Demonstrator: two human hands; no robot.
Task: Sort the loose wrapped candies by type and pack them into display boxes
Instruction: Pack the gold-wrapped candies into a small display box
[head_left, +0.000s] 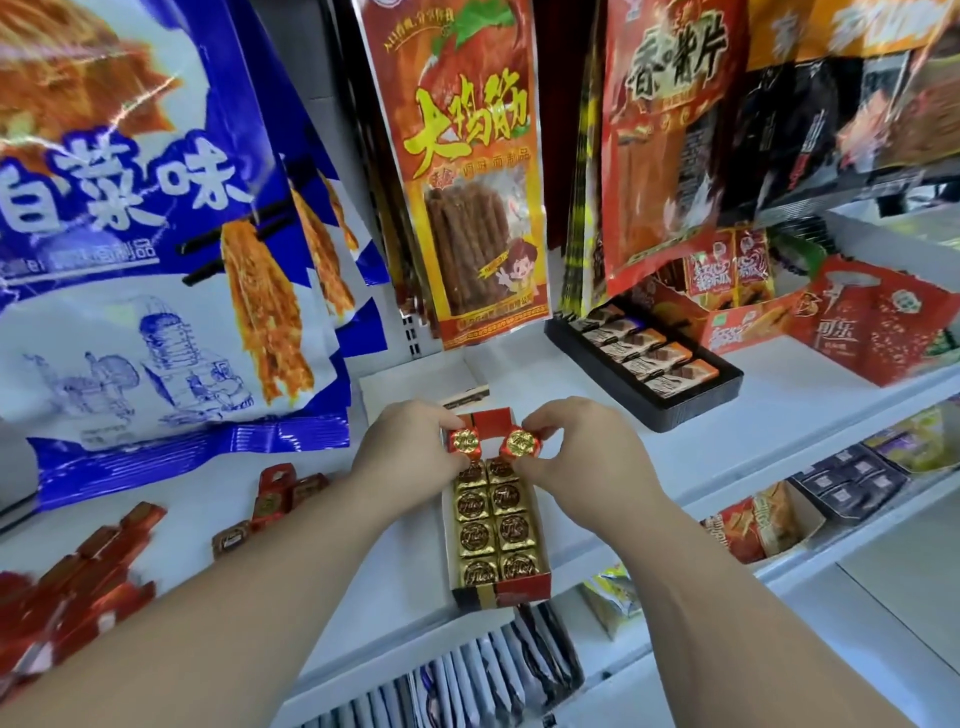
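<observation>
A narrow red display box (524, 587) lies on the white shelf, filled with two rows of gold-foil candies (496, 525). Its far end shows bare red. My left hand (410, 447) pinches a red-and-gold wrapped candy (465, 441) just above the far left of the box. Beside it, my right hand (576, 447) pinches a second candy of the same kind (519, 444) over the far right. Both candies are tilted with their gold faces toward me.
Loose red and brown candies (270, 501) lie on the shelf at left, with a red heap (67, 592) at the near left. A black tray of brown-orange candies (649, 364) sits at right. Large snack bags hang behind. Lower shelves hold more packets.
</observation>
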